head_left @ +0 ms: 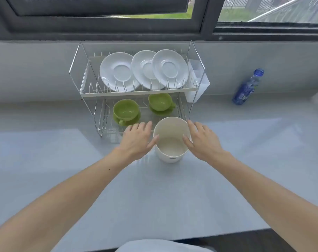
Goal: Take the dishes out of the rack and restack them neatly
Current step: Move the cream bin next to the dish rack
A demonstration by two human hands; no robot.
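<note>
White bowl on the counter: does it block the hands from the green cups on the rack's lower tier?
Partly. The white bowl stands directly before the right green cup; the left green cup lies clear beyond the left hand. Right hand flanks the bowl.

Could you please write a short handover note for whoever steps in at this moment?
Left hand and right hand: open, one on each side of the white bowl, thumbs at its rim, no firm grip.
The bowl stands upright on the counter in front of the rack.
Done: bowl out.
Left: three white saucers on the top tier; two green cups on green saucers on the lower tier.
</note>
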